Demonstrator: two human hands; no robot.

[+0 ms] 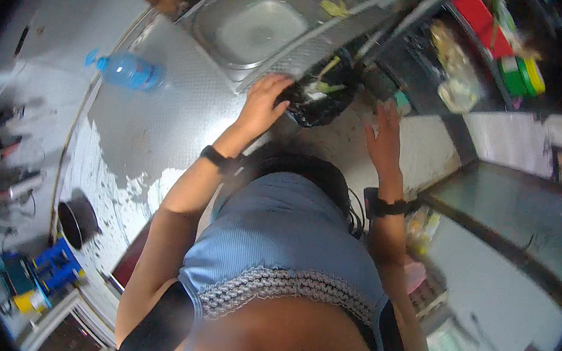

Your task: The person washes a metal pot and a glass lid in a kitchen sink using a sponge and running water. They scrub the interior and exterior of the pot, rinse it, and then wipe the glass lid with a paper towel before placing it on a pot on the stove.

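Observation:
A black plastic bag (325, 106) hangs open below the sink's front edge, with pale and greenish scraps and a thin stick-like piece showing inside. My left hand (264, 98) is at the bag's left rim, beside the counter edge; whether its fingers pinch the plastic is unclear. To the right of the bag, apart from it, my right hand (385, 142) hangs over the floor with fingers spread and nothing visible in it. Motion blurs its fingertips. Both wrists wear dark bands.
Ahead lies a steel sink basin (262, 29) set in a wet metal counter (165, 113). On the counter stand a blue pump bottle (131, 70) and a dark pot (77, 221). Shelves at right hold a green jar with a yellow lid (521, 77) and clear bags (459, 88).

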